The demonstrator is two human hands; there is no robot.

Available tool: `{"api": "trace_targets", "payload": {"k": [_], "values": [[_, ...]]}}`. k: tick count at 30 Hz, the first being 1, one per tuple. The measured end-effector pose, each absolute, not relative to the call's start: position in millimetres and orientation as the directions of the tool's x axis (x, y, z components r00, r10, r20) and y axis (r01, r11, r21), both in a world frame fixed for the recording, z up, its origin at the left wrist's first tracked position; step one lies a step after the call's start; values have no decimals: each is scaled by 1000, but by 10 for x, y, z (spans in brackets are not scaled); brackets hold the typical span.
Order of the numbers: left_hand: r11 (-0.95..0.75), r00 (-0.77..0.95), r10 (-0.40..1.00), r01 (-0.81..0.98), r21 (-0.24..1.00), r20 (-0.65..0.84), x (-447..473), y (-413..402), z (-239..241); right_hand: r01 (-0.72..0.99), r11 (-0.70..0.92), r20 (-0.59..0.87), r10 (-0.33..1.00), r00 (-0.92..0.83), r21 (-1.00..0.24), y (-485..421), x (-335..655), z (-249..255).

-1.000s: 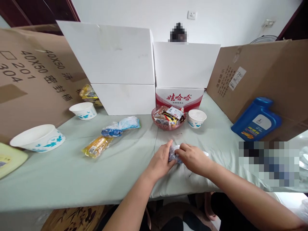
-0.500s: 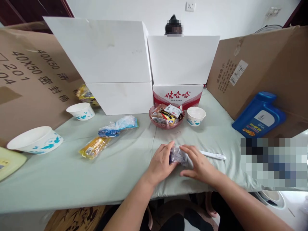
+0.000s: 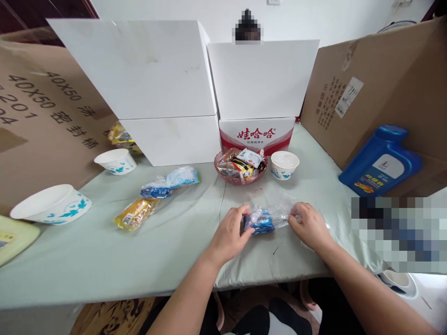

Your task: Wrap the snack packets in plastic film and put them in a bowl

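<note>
A blue packet [image 3: 262, 222] lies inside a clear plastic bag [image 3: 281, 208] near the table's front edge. My left hand [image 3: 232, 232] grips the left end of the packet between thumb and fingers. On the other side, my right hand [image 3: 309, 226] pinches the bag's loose plastic, which stretches out to the right of the packet. Just beyond my hands stand a pink glass bowl [image 3: 240, 178] heaped with wrapped snacks and a white paper bowl [image 3: 284, 166] with a blue leaf print.
Bagged packets, one yellow [image 3: 134, 215] and one light blue [image 3: 181, 177], lie to the left. White boxes [image 3: 167, 139] wall off the back. At the right, a blue bottle [image 3: 380, 163] leans by a cardboard box [image 3: 370, 83]. More paper bowls [image 3: 52, 204] stand left.
My right hand has moved right and drawn the plastic out from the packet, so its blue side shows now. The white stick beside that hand is now mostly hidden. My left hand stays nearly in place.
</note>
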State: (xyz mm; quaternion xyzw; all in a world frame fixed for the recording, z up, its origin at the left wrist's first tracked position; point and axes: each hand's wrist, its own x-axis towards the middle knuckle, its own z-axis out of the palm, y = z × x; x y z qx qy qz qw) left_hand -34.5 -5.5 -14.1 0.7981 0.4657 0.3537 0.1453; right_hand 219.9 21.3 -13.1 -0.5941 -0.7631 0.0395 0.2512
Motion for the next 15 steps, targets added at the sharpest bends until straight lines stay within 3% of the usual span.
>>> {"api": "trace_targets", "payload": {"k": [3,6,9,11,13,15], "values": [[-573,343,811,630,525,473,-300,-62,-101,913,303,563,820,-105,-272,193,2253,-113],[-519,257,833,669,532,490,-268,-69,-75,816,527,771,613,-172,-238,101,2188,-56],[-306,15,899,738,602,438,-362,-37,-68,622,746,691,579,-433,-235,28,2073,-44],[-120,-164,921,743,658,354,-507,10,-66,604,756,572,620,-537,-252,28,2022,-80],[17,-284,914,738,675,288,-667,55,-58,662,708,515,674,-530,-246,56,2011,-127],[53,-342,873,775,629,348,-775,67,-39,702,671,496,706,-506,-239,89,2028,-163]]}}
